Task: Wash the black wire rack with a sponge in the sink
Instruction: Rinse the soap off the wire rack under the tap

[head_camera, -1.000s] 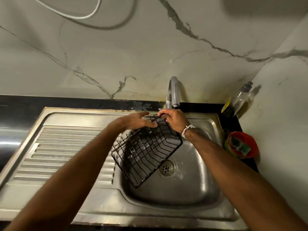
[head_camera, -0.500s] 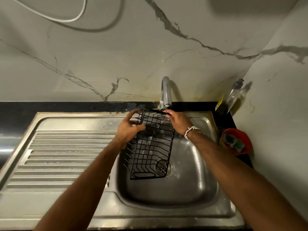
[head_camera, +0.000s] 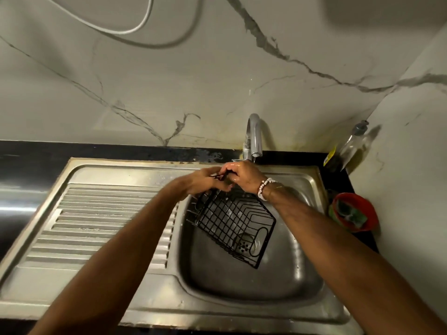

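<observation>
Black wire rack (head_camera: 235, 223) swung round, slanting into stainless steel sink (head_camera: 242, 284); left hand (head_camera: 206, 182), right hand (head_camera: 243, 176) grip pinching top rim; probably rinsing

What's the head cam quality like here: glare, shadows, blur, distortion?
Head view: dim, warm light; glare streak on the counter at far left; the bottle throws a hard shadow on the right wall; the wide lens bows the sink rim; left hand and right hand look slightly soft; rack wires read sharp.
</observation>
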